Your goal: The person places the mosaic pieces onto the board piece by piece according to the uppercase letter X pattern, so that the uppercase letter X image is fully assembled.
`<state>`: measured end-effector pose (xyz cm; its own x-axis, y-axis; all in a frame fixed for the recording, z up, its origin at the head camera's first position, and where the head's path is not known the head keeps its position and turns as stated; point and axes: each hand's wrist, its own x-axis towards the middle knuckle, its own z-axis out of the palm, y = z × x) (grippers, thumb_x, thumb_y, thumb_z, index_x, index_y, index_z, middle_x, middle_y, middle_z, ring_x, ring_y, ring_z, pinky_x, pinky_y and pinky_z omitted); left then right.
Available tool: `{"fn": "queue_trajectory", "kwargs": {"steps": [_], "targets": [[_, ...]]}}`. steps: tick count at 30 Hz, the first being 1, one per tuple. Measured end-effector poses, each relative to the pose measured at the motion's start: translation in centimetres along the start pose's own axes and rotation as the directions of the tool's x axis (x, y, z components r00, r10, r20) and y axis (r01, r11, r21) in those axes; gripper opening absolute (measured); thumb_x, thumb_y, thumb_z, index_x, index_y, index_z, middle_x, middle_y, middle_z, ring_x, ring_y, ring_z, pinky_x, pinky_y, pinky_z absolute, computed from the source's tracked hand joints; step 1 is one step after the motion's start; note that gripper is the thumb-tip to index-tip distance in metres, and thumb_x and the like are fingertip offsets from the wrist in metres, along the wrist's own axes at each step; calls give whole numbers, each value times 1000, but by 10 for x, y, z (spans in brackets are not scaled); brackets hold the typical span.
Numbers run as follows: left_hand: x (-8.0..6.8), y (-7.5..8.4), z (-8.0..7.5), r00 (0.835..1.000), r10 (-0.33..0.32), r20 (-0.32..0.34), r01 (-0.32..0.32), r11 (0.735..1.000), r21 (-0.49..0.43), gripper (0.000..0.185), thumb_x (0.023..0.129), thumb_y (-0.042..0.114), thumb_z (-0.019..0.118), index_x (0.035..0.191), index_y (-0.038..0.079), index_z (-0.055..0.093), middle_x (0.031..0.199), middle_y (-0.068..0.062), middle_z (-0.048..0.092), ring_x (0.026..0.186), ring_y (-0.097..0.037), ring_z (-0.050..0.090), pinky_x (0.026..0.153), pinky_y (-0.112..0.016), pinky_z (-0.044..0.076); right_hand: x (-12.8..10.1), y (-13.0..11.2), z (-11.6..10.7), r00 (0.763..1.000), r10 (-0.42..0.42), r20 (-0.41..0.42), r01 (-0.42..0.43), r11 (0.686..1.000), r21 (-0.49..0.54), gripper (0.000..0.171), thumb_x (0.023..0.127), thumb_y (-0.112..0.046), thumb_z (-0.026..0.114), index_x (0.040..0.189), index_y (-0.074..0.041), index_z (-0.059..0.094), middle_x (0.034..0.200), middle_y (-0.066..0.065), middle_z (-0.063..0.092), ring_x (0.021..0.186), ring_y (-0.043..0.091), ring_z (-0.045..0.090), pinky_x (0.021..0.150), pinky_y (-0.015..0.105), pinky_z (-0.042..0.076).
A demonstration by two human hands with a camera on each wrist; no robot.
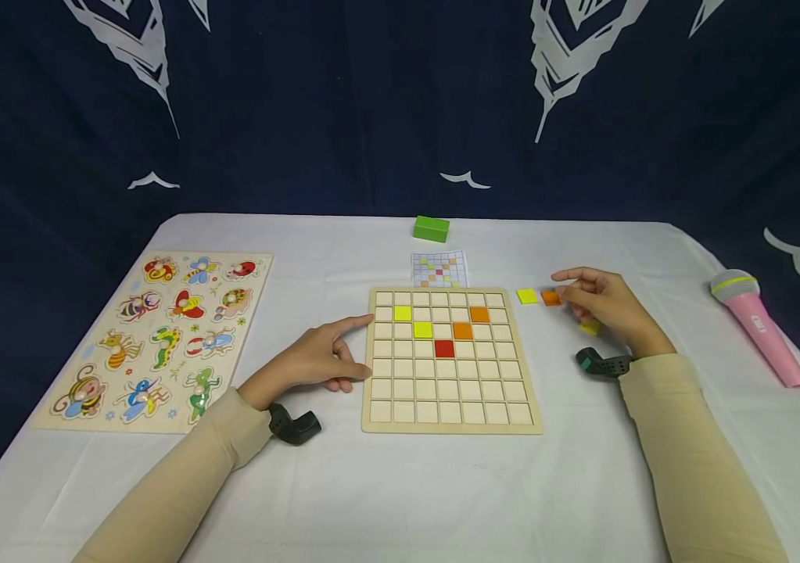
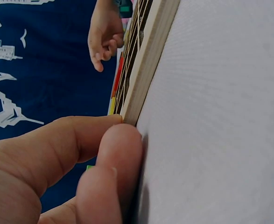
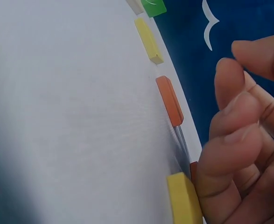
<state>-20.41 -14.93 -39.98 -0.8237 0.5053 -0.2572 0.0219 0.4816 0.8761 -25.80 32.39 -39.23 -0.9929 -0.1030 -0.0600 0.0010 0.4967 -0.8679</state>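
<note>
My left hand (image 1: 315, 357) touches the left edge of the wooden grid board (image 1: 452, 428) with index fingertip and thumb. On the board lie two yellow tiles (image 1: 423, 330), two orange tiles (image 1: 463, 331) and one red tile (image 1: 445, 349), set in its squares. Beyond the board's right side, my right hand (image 1: 604, 301) hovers by some loose tiles, its fingers bent loosely with nothing between them. Nearest it are an orange tile (image 3: 170, 101) and a yellow tile (image 3: 183, 198); a darker reddish one (image 3: 194, 170) is mostly hidden behind the fingers. Another yellow tile (image 1: 527, 296) lies closer to the board.
Behind the board sits a small pattern card (image 1: 439, 270), with a green block (image 1: 431, 229) farther back. An insect puzzle board (image 1: 160, 344) occupies the table's left side. At the far right lies a pink microphone (image 1: 762, 328). A dark blue curtain (image 1: 371, 102) hangs behind the table.
</note>
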Motion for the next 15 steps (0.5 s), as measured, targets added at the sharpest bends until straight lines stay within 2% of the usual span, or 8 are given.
{"fn": "queue_trajectory", "kwargs": {"steps": [8, 15], "targets": [[1, 0, 0, 1000, 1, -4, -1, 1000, -1, 92, 91, 9, 84, 169, 10, 36, 77, -8, 72, 56, -11, 68, 57, -23, 58, 5, 5, 2, 1000, 20, 6, -20, 999, -37, 41, 107, -9, 66, 141, 11, 59, 86, -13, 67, 68, 5, 53, 58, 18, 50], [1, 0, 0, 1000, -1, -3, 1, 1000, -6, 92, 90, 9, 84, 169, 10, 37, 76, -7, 72, 56, -11, 68, 57, -23, 58, 4, 1, 4, 998, 67, 14, -65, 993, -103, 44, 104, -3, 68, 143, 14, 57, 89, -3, 63, 69, 7, 56, 62, 19, 52]]}}
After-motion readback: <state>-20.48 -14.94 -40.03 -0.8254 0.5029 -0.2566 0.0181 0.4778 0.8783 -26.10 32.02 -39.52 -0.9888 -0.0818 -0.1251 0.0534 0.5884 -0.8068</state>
